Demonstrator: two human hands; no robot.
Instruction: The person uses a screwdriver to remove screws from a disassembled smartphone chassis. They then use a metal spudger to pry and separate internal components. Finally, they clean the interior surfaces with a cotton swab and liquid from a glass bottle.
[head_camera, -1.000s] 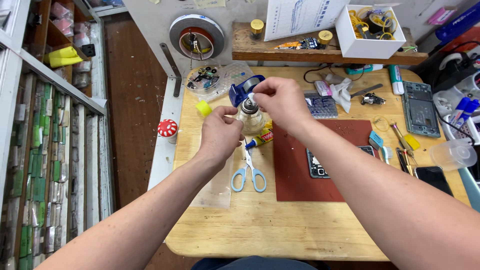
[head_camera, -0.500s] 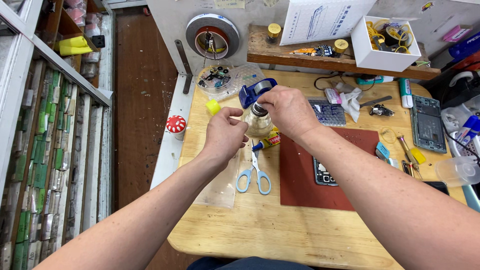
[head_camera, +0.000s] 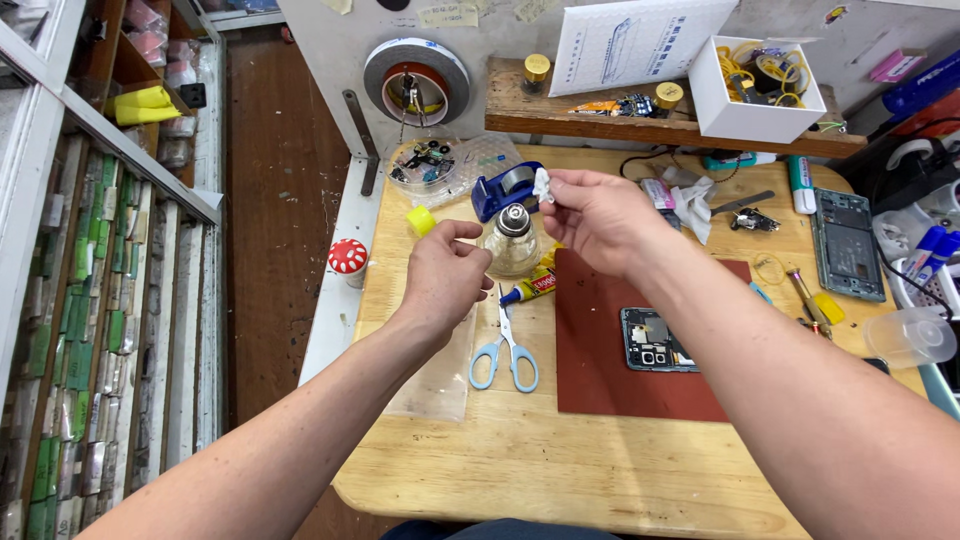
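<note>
Head view: your left hand steadies the glass bottle standing on the wooden surface beside the scissors, fingers closed on it; your right hand pinches a white scrap just above.

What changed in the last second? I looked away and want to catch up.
The right hand lifted off the glass bottle, now pinching a small white wad above it. The left hand stays at the bottle's side. Scissors and red mat unmoved.
</note>
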